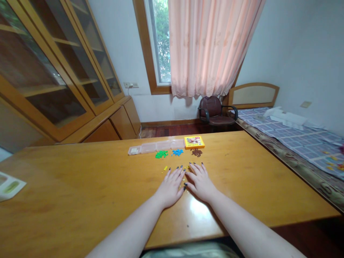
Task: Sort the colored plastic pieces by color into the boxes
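Note:
My left hand (172, 184) and my right hand (200, 181) lie flat side by side on the wooden table (80, 179), fingers stretched out, holding nothing. A few small yellow pieces (165, 168) lie just by my left fingertips. Beyond the fingers sit three little heaps of small pieces: green (161, 154), blue (177, 152) and brown (197, 152). Behind them stands a row of clear plastic containers (156, 147) and a yellow box (194, 142).
A white sheet with a green patch (9, 186) lies at the table's left edge. A wooden glass-door cabinet (53, 79) fills the left wall. A dark armchair (216, 113) stands under the curtained window. A bed (295, 136) runs along the table's right side.

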### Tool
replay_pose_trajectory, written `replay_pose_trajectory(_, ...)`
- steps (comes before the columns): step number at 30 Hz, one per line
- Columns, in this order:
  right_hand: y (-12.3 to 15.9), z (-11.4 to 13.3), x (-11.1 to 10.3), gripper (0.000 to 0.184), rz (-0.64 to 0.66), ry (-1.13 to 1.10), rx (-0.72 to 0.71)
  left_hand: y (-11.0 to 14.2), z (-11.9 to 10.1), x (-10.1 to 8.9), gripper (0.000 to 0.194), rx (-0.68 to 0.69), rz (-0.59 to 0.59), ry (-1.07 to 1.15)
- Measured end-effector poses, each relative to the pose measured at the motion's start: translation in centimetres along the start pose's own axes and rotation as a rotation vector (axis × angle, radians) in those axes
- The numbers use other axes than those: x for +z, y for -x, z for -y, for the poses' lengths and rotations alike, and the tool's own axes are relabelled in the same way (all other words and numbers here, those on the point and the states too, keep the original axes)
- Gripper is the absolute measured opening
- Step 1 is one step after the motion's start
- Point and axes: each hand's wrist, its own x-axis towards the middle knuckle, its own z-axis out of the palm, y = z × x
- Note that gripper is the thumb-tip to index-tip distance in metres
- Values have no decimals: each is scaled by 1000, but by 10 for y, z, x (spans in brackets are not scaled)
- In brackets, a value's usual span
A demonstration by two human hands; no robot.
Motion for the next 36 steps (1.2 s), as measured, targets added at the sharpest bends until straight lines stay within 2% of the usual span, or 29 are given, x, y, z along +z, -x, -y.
replay_pose_trajectory(5,0,-1,2,45,-34,11,73,-2,-3,-1,58,28,25,-7)
replay_pose_trajectory(10,1,-3,4,47,6,14,-7,5,-5,-7,53,-49,4,-9)
replay_pose_trajectory(16,0,-5,7,50,-24,16,109,14,-3,-6,58,-100,-27,-4)
replay_pose_trajectory(21,-1,-4,7,56,10,2,38,9,-3,-4,67,-75,29,-5)
replay_pose_trajectory(28,3,-5,2,50,53,-40,-94,15,-7,-8,52,-21,16,78)
replay_pose_trajectory(30,3,-8,2,49,34,-42,-56,18,-5,-9,53,-14,8,89)
replay_pose_trajectory(33,2,-13,5,57,4,-14,143,23,3,-5,60,-149,-73,19)
replay_pose_trajectory(36,0,-16,10,69,52,4,174,23,11,0,68,-363,-96,-88)
